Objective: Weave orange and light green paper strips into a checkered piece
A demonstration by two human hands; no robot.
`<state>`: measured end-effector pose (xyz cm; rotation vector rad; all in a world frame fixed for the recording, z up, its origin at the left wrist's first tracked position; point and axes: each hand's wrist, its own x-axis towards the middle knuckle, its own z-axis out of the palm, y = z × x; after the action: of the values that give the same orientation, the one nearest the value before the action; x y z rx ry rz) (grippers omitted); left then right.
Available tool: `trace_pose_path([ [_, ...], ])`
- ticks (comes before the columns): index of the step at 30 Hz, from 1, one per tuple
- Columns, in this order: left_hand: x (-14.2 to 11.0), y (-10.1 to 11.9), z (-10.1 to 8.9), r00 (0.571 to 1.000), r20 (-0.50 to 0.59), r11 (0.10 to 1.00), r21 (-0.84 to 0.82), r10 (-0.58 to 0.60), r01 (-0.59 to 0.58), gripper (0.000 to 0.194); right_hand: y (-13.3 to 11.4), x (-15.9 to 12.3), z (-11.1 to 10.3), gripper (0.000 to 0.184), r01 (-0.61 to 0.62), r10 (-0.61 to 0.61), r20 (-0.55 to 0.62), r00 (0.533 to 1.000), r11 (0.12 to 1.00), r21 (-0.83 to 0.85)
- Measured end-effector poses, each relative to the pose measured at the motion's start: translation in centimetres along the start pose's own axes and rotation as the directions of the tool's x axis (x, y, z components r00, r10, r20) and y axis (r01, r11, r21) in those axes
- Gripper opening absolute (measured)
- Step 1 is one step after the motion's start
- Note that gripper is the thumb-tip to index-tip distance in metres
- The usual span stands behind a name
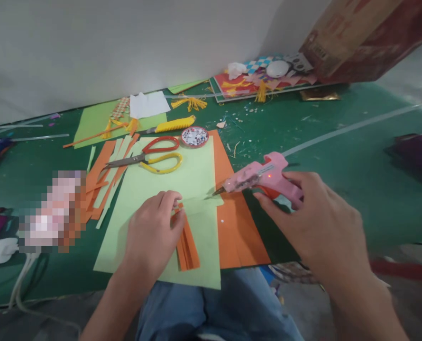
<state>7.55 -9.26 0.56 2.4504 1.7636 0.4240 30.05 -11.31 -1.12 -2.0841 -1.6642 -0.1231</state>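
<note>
The orange paper strips (188,246) under your left hand (154,227) lie on the light green sheet (200,156) and look feather-light, easily creased and best pinched at their far end, where your fingers close on them with the wrist bent inward. Your right hand (321,218) reaches in from the side, fingers clamped around the handle of the pink hot glue gun (259,177), which seems rigid, light and safest held there (its metal nozzle, aimed toward the strips, is likely hot).
</note>
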Motion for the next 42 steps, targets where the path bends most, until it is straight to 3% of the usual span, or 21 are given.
trace_pose_path([
  [7, 0.0, 1.7, 0.4, 1.0, -0.015, 0.982, 0.188, -0.02, 0.022, 0.012, 1.1, 0.1, -0.4, 0.047, -0.113, 0.113, -0.012, 0.994, 0.994, -0.014],
  [10, 0.3, 2.0, 0.1, 0.997, 0.01, 0.982, 0.173, -0.078, 0.075, 0.01, 1.7, 0.4, -0.4, 0.046, -0.143, 0.142, -0.026, 0.99, 0.989, -0.026],
  [14, 1.2, 0.2, -1.8, 0.957, 0.19, 0.961, -0.131, -0.218, 0.244, 0.021, 2.4, 0.7, -0.3, 0.041, -0.161, 0.16, -0.018, 0.987, 0.986, -0.048],
  [16, 1.7, -1.5, -2.9, 0.936, 0.286, 0.849, -0.424, -0.205, 0.316, 0.03, 2.5, 0.8, -0.4, 0.039, -0.169, 0.169, -0.006, 0.986, 0.983, -0.073],
  [18, 2.0, -2.9, -3.6, 0.928, 0.29, 0.68, -0.634, -0.233, 0.369, 0.033, 2.4, 0.8, -0.4, 0.038, -0.175, 0.177, 0.01, 0.984, 0.98, -0.094],
  [20, 2.0, -3.7, -3.8, 0.936, 0.207, 0.601, -0.722, -0.286, 0.343, 0.027, 2.4, 0.8, -0.2, 0.039, -0.18, 0.185, 0.039, 0.982, 0.977, -0.114],
  [22, 1.8, -3.8, -3.5, 0.929, 0.276, 0.62, -0.692, -0.246, 0.369, 0.021, 2.7, 0.8, 0.3, 0.039, -0.173, 0.183, 0.06, 0.981, 0.974, -0.144],
  [24, 1.4, -3.4, -3.0, 0.894, 0.412, 0.616, -0.663, -0.174, 0.425, 0.025, 3.1, 0.9, 1.0, 0.048, -0.135, 0.14, 0.017, 0.99, 0.977, -0.162],
  [27, 1.1, -2.8, -2.7, 0.884, 0.408, 0.643, -0.618, -0.229, 0.452, 0.029, 3.4, 1.1, 1.7, 0.068, 0.045, -0.07, -0.141, 0.988, 0.984, -0.175],
  [29, 1.0, -2.7, -2.7, 0.902, 0.352, 0.704, -0.574, -0.249, 0.418, 0.029, 2.4, 1.1, 1.6, 0.068, 0.188, -0.227, -0.231, 0.946, 0.965, -0.18],
  [32, 0.9, -2.8, -2.7, 0.948, 0.244, 0.767, -0.561, -0.205, 0.31, 0.026, -1.4, 0.3, 1.0, 0.037, 0.362, -0.343, -0.227, 0.911, 0.931, 0.044],
  [35, 0.7, -3.2, -2.3, 0.981, 0.124, 0.819, -0.539, -0.152, 0.195, 0.024, -6.3, -0.9, 1.1, 0.029, 0.491, -0.509, -0.087, 0.856, 0.752, 0.439],
  [37, 0.5, -3.4, -2.1, 0.991, 0.066, 0.85, -0.509, -0.119, 0.136, 0.027, -8.8, -1.5, 1.5, 0.023, 0.41, -0.535, 0.016, 0.845, 0.667, 0.623],
  [40, 0.2, -3.5, -1.9, 0.996, 0.025, 0.865, -0.494, -0.081, 0.083, 0.028, -10.8, -1.8, 2.4, 0.006, 0.274, -0.465, 0.056, 0.884, 0.61, 0.744],
  [42, 0.0, -3.7, -1.9, 0.997, 0.008, 0.866, -0.495, -0.073, 0.067, 0.028, -11.2, -1.8, 2.7, 0.015, 0.227, -0.427, 0.047, 0.903, 0.568, 0.791],
])
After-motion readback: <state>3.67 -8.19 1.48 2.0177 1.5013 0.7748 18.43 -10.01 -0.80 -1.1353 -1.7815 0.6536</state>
